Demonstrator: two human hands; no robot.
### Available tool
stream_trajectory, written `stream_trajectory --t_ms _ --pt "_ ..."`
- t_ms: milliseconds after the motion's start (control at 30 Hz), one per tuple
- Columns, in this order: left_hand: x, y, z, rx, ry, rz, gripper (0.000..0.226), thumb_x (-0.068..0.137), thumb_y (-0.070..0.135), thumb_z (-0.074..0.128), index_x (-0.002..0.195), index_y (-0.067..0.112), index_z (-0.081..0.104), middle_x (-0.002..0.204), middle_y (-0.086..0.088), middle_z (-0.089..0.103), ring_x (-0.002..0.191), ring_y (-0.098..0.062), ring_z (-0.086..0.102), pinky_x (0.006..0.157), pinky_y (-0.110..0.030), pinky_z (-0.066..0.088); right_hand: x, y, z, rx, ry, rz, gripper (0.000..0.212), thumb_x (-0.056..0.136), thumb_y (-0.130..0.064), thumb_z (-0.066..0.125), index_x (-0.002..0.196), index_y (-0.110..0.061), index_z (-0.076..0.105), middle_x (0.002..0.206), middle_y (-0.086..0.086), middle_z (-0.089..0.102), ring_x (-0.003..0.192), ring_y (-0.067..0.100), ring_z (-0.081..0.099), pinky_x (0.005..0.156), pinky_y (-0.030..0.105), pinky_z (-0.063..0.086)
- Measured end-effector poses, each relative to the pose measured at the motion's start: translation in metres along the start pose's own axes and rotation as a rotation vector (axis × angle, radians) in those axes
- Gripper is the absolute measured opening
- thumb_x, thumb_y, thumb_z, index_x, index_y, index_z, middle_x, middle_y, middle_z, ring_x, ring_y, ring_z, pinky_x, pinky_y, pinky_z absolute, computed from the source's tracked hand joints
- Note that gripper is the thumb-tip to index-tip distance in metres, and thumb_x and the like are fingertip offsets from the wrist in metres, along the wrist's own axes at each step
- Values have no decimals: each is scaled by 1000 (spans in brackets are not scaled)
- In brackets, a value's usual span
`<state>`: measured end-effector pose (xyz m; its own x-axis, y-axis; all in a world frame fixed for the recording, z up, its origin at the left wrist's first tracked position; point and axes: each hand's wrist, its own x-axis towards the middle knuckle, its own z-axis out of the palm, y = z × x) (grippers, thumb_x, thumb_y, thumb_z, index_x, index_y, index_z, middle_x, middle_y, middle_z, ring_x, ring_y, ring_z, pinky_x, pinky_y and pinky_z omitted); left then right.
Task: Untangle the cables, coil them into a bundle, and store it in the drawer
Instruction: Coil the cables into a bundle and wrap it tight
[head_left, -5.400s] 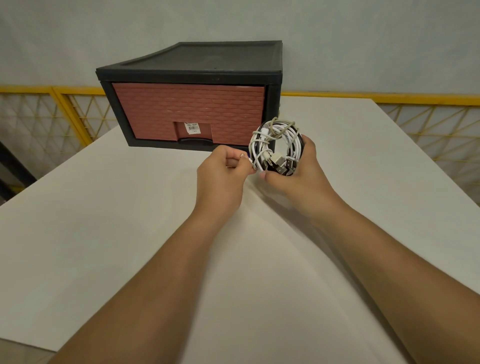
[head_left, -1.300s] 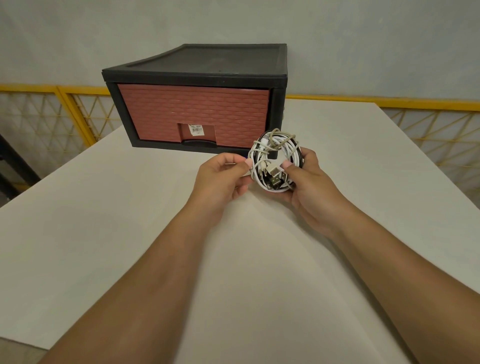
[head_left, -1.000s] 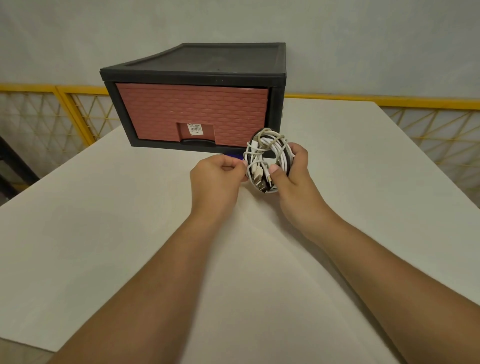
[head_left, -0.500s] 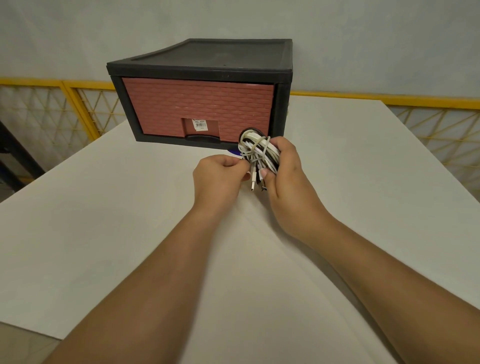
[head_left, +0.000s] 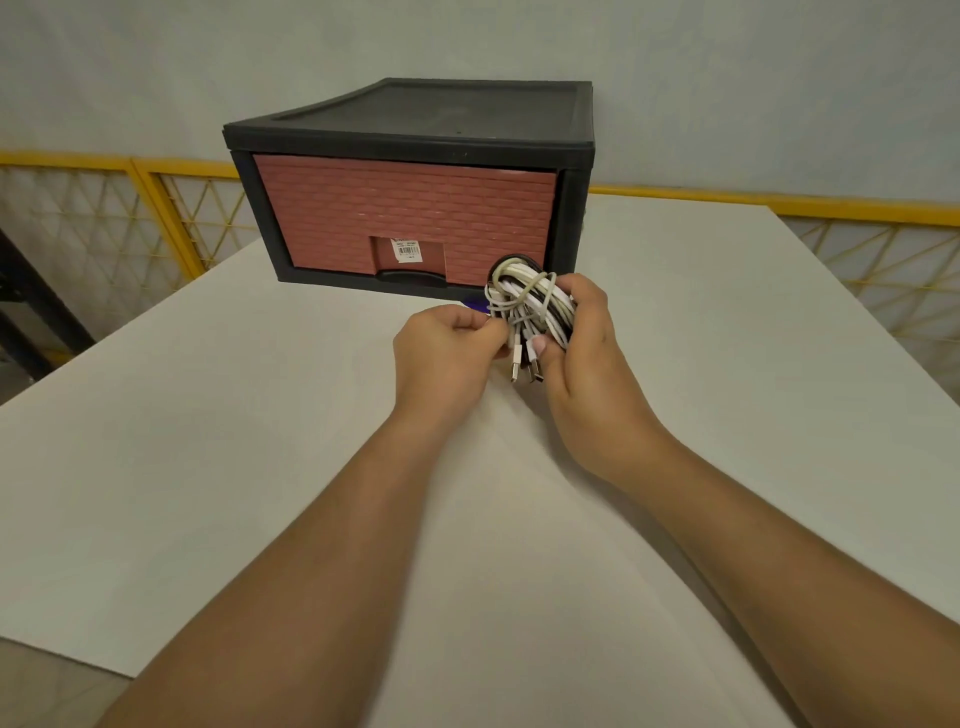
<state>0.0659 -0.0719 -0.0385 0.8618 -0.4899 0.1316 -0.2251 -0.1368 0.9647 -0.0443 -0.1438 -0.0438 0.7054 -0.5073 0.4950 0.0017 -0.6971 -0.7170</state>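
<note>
The right hand (head_left: 587, 358) is wrapped around the cable bundle (head_left: 530, 306), fingers curled over its far side and the thumb pressing across the near side, so the white and dark loops are squeezed into a narrow, upright coil. The left hand (head_left: 447, 353) is closed too, its fingertips pinching a pale strand at the bundle's left edge. Both hands hold the coil just above the tabletop (head_left: 208, 415), toward its far edge. A few USB plugs (head_left: 515, 370) hang loose from the bottom of the coil, between the two hands.

Right behind the bundle stands a black cabinet (head_left: 431, 114) near the tabletop's far edge. Its reddish, brick-patterned drawer (head_left: 405, 208) is closed. A white barcode sticker (head_left: 407, 250) sits above the handle recess; its print is too small to read. A yellow mesh railing (head_left: 171, 171) runs beyond the tabletop's far and side edges, below a grey wall (head_left: 156, 62).
</note>
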Motion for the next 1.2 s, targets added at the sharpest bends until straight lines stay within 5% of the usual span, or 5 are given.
stream_trajectory --t_ms 200,433,633,933,1200 --pt "1 2 0 35 29 49 11 77 16 68 68 22 67 62 8 72 71 -10 72 82 -38 58 2 6 3 64 33 32 47 99 -7 43 142 -15 23 134 2 42 116 10 47 99 25 43" --pt "0 3 -2 33 36 83 12 79 15 68 70 23 66 63 8 71 71 -9 71 82 -34 57 1 4 3 32 19 -9 48 98 -5 43 140 -19 24 130 -1 42 110 3 47 88 7 38" --pt "2 0 -1 -29 -22 104 12 89 20 63 84 14 73 74 4 75 76 -8 73 88 -40 56 4 6 -2 67 56 17 45 99 -6 42 139 -15 24 129 4 44 110 11 49 92 21 43" --pt "1 2 -2 128 33 132 10 85 22 65 83 15 71 73 6 72 75 -7 68 68 -16 47 -1 3 -1 6 -29 -59 47 97 -5 43 129 -36 26 120 -7 44 104 -2 48 84 8 38" --pt "0 6 0 9 66 45 11 80 25 76 85 16 74 75 6 74 74 -5 69 65 -13 48 -1 -3 2 -198 32 -134 49 91 -1 43 137 -18 35 113 6 43 98 19 48 84 35 47"
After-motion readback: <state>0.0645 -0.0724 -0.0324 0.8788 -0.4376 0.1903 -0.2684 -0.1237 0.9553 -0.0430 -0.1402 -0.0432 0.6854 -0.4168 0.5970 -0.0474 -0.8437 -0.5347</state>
